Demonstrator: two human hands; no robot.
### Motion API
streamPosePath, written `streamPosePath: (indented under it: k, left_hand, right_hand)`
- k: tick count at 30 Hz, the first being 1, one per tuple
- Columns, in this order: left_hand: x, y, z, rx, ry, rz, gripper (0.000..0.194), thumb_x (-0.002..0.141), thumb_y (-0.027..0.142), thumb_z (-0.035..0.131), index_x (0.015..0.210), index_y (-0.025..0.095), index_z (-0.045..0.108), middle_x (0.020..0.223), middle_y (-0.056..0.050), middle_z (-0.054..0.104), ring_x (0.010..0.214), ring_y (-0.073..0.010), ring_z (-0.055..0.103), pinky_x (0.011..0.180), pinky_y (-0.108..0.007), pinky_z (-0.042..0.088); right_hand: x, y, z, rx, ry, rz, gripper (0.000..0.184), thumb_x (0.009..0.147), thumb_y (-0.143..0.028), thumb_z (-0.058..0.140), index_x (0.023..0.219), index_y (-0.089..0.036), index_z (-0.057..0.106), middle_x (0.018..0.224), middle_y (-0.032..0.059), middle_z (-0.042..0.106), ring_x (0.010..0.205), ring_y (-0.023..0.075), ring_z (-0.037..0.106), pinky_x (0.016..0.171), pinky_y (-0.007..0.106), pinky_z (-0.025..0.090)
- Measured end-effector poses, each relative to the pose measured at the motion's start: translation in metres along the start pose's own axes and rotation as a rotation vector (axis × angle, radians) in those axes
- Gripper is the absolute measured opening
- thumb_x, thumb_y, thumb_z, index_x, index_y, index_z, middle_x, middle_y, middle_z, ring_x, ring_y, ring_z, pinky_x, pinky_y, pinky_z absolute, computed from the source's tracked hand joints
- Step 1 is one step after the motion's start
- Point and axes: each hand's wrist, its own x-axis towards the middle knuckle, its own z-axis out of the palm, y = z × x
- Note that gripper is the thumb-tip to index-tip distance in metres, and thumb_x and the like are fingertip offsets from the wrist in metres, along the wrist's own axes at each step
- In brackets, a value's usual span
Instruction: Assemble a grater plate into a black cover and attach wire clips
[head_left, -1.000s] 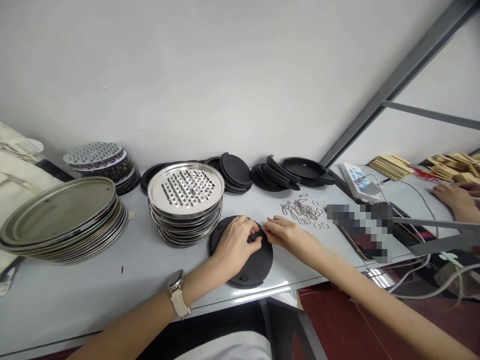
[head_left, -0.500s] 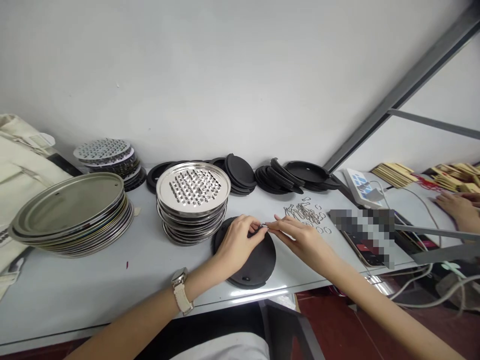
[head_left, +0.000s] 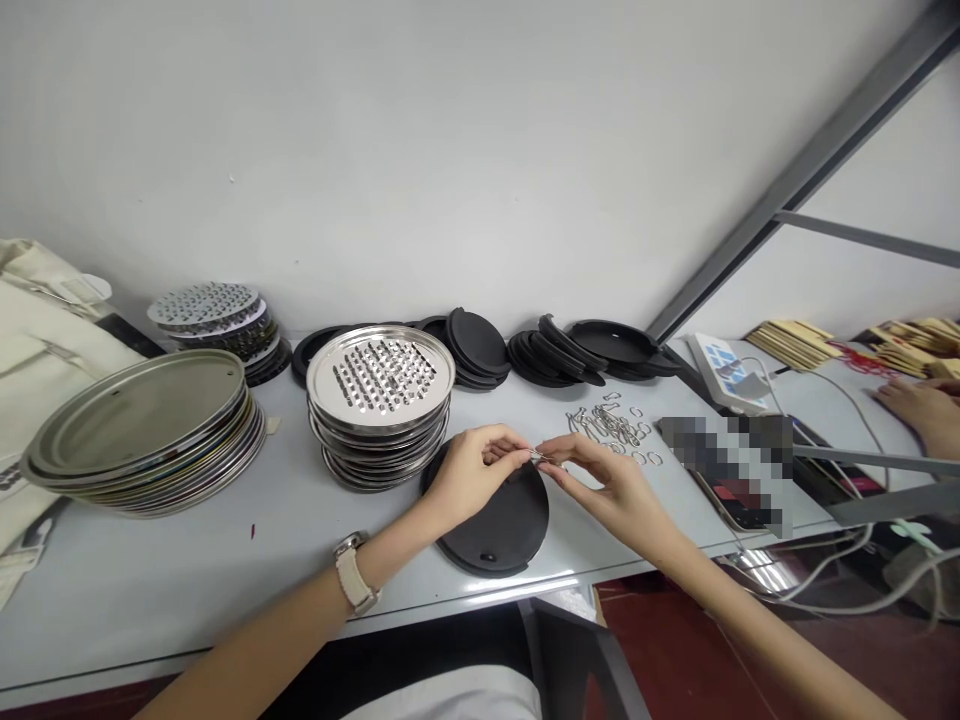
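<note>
A black round rubber disc (head_left: 495, 525) lies flat near the table's front edge. Just above it, my left hand (head_left: 469, 475) and my right hand (head_left: 600, 485) meet fingertip to fingertip. Both pinch a small metal ring or clip (head_left: 538, 456) between them, lifted a little off the disc. A loose pile of small metal clips and rings (head_left: 611, 425) lies right of my hands. A stack of perforated steel plates (head_left: 380, 400) stands directly left of the disc.
Plain steel trays (head_left: 139, 430) are stacked at the left, with more perforated discs (head_left: 210, 320) behind. Black rubber discs (head_left: 555, 350) line the wall. A phone (head_left: 731, 490) and a power strip (head_left: 724, 370) lie right. Another person's hand (head_left: 922, 410) rests far right.
My hands have risen off the black disc and now hold the small metal piece between them in the air. The view shifted slightly.
</note>
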Motion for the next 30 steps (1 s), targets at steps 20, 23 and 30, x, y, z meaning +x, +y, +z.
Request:
streamPosePath:
  k: [20,23,30]
  left_hand:
    - [0.006,0.007,-0.012,0.326,-0.036,0.219,0.012,0.084,0.012,0.065,0.086,0.019,0.075,0.087,-0.001,0.074,0.080,-0.0142,0.068,0.076,-0.021,0.048]
    - [0.010,0.002,-0.012,0.369,-0.061,0.210,0.014,0.085,0.011,0.063,0.087,0.018,0.075,0.089,-0.003,0.075,0.081,-0.0151,0.068,0.076,-0.022,0.048]
    - [0.014,-0.002,-0.011,0.445,-0.095,0.239,0.022,0.087,0.007,0.055,0.089,0.017,0.075,0.091,-0.005,0.074,0.084,-0.0172,0.067,0.079,-0.026,0.049]
  right_hand:
    - [0.009,0.008,0.004,0.746,-0.319,0.556,0.031,0.084,-0.042,0.067,0.081,-0.011,0.067,0.065,0.0018,0.059,0.051,0.0050,0.043,0.045,0.018,0.032]
    - [0.014,0.008,0.004,0.675,-0.308,0.600,0.035,0.081,-0.045,0.069,0.078,-0.011,0.067,0.066,0.0021,0.060,0.049,0.0042,0.041,0.041,0.018,0.027]
    - [0.023,0.005,0.000,0.576,-0.346,0.634,0.037,0.073,-0.049,0.073,0.076,-0.013,0.067,0.066,0.0014,0.060,0.046,0.0040,0.035,0.041,0.021,0.025]
